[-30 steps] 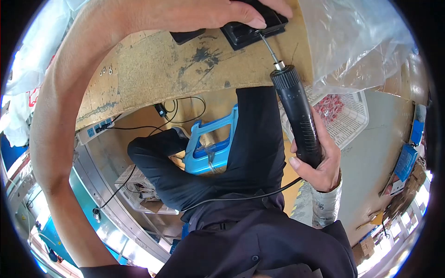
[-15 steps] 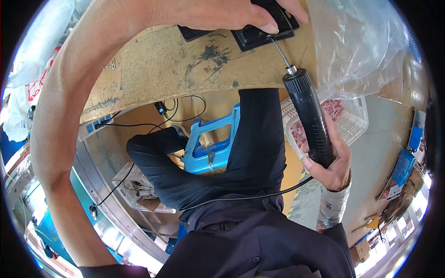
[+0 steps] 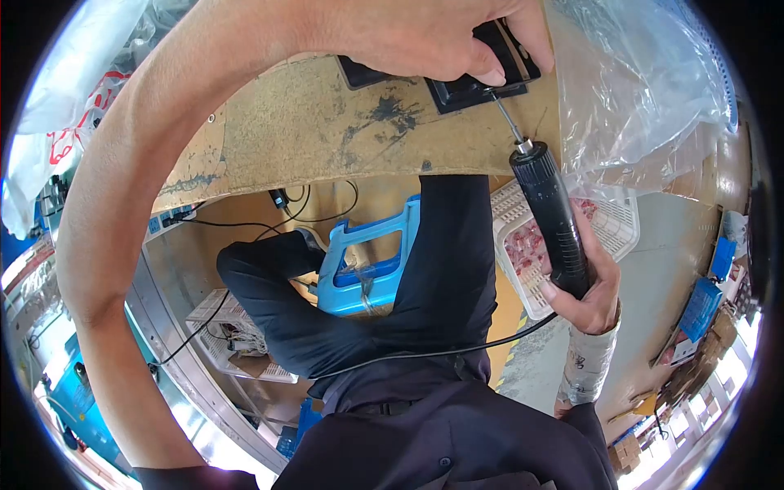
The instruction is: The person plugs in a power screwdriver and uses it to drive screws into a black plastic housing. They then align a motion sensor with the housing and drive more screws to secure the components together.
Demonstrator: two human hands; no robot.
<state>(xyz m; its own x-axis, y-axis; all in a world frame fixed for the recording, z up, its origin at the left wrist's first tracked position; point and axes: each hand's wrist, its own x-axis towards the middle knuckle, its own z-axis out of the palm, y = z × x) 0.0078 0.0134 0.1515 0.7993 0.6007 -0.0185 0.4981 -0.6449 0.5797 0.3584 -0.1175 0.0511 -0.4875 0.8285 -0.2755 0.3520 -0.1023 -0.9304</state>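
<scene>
Our left hand (image 3: 425, 37) presses down from above on a flat black rectangular plastic part (image 3: 482, 69) that lies near the front edge of the worn, stained brown counter (image 3: 286, 139), the fingers curled over it with the thumb tip on its near edge. Our right hand (image 3: 584, 286) is wrapped tight around the lower end of a black cylindrical electric screwdriver (image 3: 554, 216), which tilts up toward the part; its thin metal bit (image 3: 508, 121) meets the near edge of the black part just beside our left thumb. A black cable (image 3: 433, 353) runs from the tool's base across our dark trousers. Below the counter edge we see a blue plastic stool (image 3: 363, 261) between our legs, and to the right a white slotted plastic basket (image 3: 608, 233) holding small red pieces. A crumpled clear plastic bag (image 3: 645, 82) lies on the counter to the right of the part, just beside it.
</scene>
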